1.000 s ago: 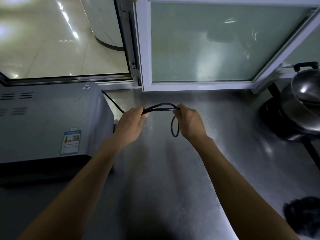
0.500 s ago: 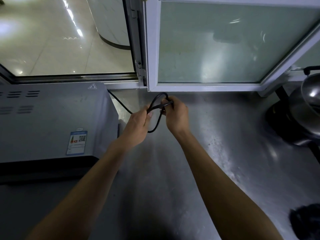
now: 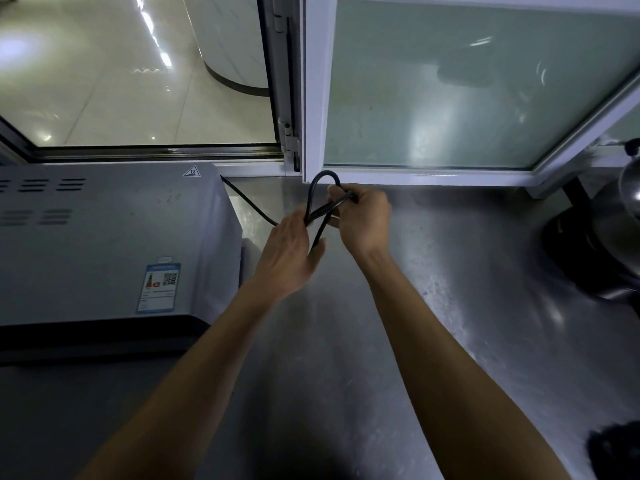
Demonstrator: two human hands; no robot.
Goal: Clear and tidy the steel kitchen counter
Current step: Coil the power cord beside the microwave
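black cord (image 3: 313, 194) looped between both hands, apparently gripped, above steel counter (image 3: 433, 271)

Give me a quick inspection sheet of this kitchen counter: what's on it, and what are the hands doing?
Surface: steel counter, smeared, shiny.
Job's things: black cord, looped, running from behind the grey appliance.
Clutter: metal pot at right edge; dark object at lower right, unclear.
Hands: left hand and right hand both grip the cord loops.
Cables: that cord only.
Surroundings: white-framed window, one pane open.
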